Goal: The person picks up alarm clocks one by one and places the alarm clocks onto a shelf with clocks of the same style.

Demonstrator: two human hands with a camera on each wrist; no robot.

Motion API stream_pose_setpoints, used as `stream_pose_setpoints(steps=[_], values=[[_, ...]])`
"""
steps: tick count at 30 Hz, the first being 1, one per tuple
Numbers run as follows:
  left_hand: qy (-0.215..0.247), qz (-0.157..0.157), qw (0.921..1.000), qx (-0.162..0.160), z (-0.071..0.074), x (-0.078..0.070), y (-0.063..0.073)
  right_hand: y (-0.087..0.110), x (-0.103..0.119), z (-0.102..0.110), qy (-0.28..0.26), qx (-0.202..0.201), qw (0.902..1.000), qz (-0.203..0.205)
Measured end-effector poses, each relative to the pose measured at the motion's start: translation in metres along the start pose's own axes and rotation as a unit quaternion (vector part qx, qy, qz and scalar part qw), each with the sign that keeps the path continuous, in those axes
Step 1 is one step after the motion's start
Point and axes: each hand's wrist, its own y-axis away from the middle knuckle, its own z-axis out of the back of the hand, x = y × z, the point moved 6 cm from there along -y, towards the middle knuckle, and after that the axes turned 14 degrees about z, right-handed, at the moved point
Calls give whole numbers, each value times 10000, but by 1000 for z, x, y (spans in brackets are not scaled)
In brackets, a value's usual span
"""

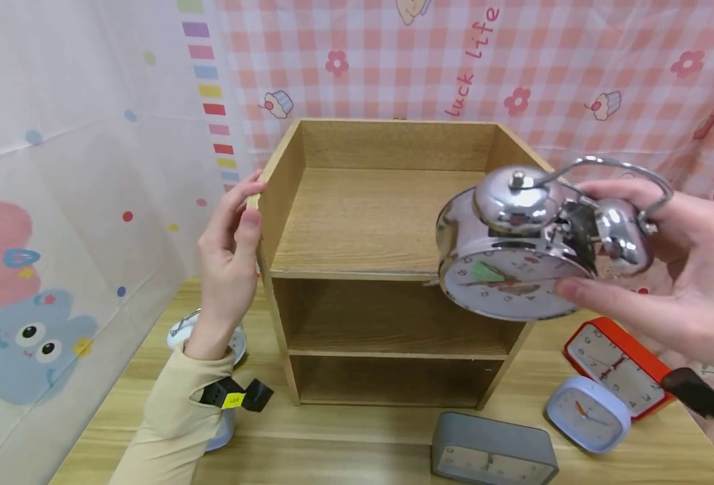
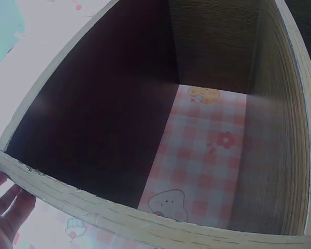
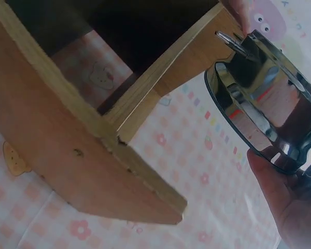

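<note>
A silver twin-bell alarm clock is held up in my right hand, thumb across its face and fingers behind the bells. It is tilted with its white face toward me and overlaps the right side of a wooden shelf unit in the head view. My left hand grips the top front of the shelf's left side panel, with the thumb at the front edge. In the right wrist view the clock's shiny metal body shows beside the shelf's side panel.
On the wooden table stand a grey clock in front, a light blue clock and a red clock at right. A white clock is partly hidden behind my left arm. Patterned cloth hangs behind the shelf.
</note>
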Motion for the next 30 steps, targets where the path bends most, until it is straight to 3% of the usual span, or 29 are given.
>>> stream_pose_setpoints(steps=[4,7,13,20,25,30], values=[[6,-41,10000,-19,0,-1,0,-28,22,-10,13,325,9995,26],[-17,-52,10000,-24,0,-1,0,-45,26,-16,-165,521,9985,59],[-2,-53,10000,6,-1,-1,0,-72,30,-28,-4,811,9965,179],[163,-54,9998,-129,3,-4,2,-109,35,-52,-956,1224,9879,-9],[174,-62,9997,-137,2,-5,2,-125,49,-61,-1015,1429,9842,-254],[200,-41,9997,-100,-3,-4,1,-136,56,-70,-729,1719,9819,-323]])
